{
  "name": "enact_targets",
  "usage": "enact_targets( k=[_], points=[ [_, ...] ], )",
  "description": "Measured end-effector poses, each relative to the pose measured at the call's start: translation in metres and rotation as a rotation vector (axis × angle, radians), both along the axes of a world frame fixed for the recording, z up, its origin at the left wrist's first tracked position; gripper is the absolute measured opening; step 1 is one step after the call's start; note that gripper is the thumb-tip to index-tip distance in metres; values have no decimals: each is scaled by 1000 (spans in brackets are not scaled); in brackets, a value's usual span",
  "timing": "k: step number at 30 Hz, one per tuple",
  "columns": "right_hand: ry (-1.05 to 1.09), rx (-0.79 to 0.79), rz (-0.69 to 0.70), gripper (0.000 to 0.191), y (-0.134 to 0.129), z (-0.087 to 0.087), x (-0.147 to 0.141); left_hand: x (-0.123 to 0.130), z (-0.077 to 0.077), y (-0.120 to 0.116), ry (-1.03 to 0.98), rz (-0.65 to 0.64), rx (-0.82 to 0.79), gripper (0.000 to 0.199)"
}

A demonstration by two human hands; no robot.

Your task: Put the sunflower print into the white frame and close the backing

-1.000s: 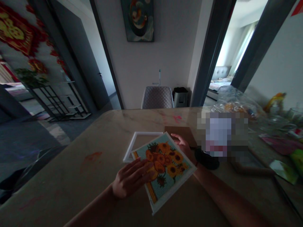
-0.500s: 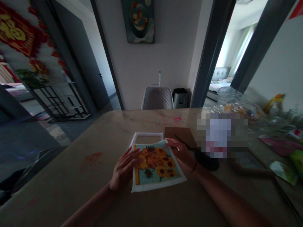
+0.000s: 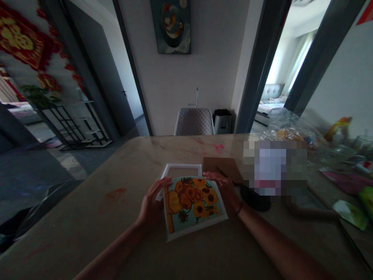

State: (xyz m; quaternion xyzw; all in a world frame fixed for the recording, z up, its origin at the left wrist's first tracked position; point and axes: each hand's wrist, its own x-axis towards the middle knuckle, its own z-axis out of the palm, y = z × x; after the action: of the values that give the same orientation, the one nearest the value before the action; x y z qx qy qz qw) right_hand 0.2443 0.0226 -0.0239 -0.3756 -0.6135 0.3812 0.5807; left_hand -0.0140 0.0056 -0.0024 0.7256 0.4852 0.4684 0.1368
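Observation:
A sunflower picture made of small beads or diamonds on a white-bordered canvas point(image 3: 192, 208) sits over the lower part of a white square frame point(image 3: 182, 170), on a marble-look table point(image 3: 72, 221). My left hand point(image 3: 153, 202) grips the canvas's left edge, and my right hand point(image 3: 221, 187) holds its upper right edge. The canvas hides the frame's lower side. Just beyond my right hand lie a brown cardboard square point(image 3: 223, 168) and a thin black stick point(image 3: 224, 175).
A round black object point(image 3: 255, 198) sits by my right wrist. A pixelated patch point(image 3: 274, 167) hides part of the table. Further right are a plastic bag point(image 3: 291, 130), a wooden strip point(image 3: 309, 212) and coloured papers point(image 3: 349, 217). A quilted chair point(image 3: 194, 121) stands beyond the table.
The canvas has turned from a steep clockwise tilt to nearly square with the table and has shifted up over the white frame. My left hand has moved from its face to its left edge.

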Motion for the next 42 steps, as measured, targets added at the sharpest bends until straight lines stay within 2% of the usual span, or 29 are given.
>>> enact_targets(
  k=[4, 8, 11, 14, 16, 20, 26, 30, 35, 38, 42],
  points=[
    [15, -100, 4, 20, -3, 1, -4, 2, 0, -3, -67, 20, -117, 26],
    [25, -59, 20, 21, -8, 4, -7, 2, 1, -5, -95, 41, -186, 25],
    [14, -75, -18, 25, -7, 3, -9, 0, -1, -2, -34, 58, -140, 22],
    [-64, -132, -155, 24, -4, 0, -12, -2, -8, 4, 23, 76, -64, 17],
    [-106, -165, -198, 26, -2, -1, -14, -1, -13, 7, 61, 102, -28, 18],
    [-49, -211, -138, 31, 0, -4, -15, 1, -15, 6, 102, 104, 20, 27],
    [19, -205, -124, 39, 1, -8, -14, 1, -9, 6, 209, 53, 194, 25],
    [10, -188, -58, 37, 0, -7, -13, 1, -8, 8, 236, 11, 230, 19],
    [42, -193, -32, 36, -2, -3, -13, 0, -9, 6, 168, 40, 92, 27],
    [75, -215, -55, 31, -2, -2, -10, -2, -7, 4, 4, 78, -91, 39],
    [100, -257, -116, 23, -1, -2, -7, -2, 1, 1, -275, 16, -237, 55]
  ],
)
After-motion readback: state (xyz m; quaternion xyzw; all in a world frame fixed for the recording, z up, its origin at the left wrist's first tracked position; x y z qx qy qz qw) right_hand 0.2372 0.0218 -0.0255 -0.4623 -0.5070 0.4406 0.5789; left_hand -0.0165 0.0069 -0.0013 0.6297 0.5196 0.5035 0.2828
